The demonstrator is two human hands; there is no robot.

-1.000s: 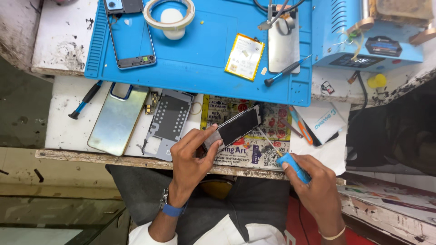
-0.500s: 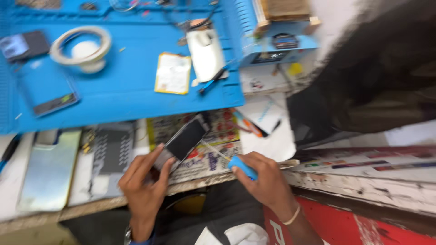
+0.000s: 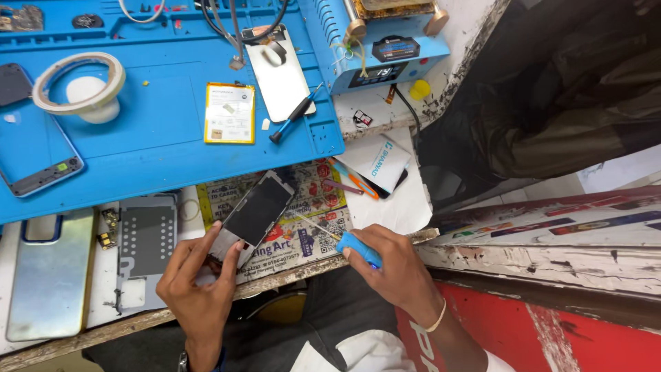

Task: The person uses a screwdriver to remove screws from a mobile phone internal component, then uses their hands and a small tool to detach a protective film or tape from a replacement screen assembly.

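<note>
Low in the frame, left hand [image 3: 200, 289] pinching the near end of a dark phone frame [image 3: 253, 215], grip closed on its lower corner, thumb and fingers on either side, the piece tilted up toward the upper right over a printed paper sheet [image 3: 303, 231]. Lower centre, right hand [image 3: 392, 265] wrapped tight around the blue handle of a small screwdriver [image 3: 348, 242], thin shaft aimed left toward the phone frame, tip just short of its right edge. Left of the hands, a grey perforated metal plate [image 3: 146, 238] flat on the worktop [image 3: 103, 275], and at the lower left a shiny phone back cover [image 3: 49, 272]. Right of the sheet, a white card packet [image 3: 379, 162] near the worktop edge. Farther up, a blue work mat [image 3: 151, 145] carrying a yellow-edged battery [image 3: 229, 112], a white back panel [image 3: 279, 72], a second blue-tipped screwdriver [image 3: 292, 116], a roll of tape [image 3: 79, 81] and a phone screen [image 3: 34, 155] at the left edge. Top of the frame, a blue heating unit [image 3: 385, 45].
</note>
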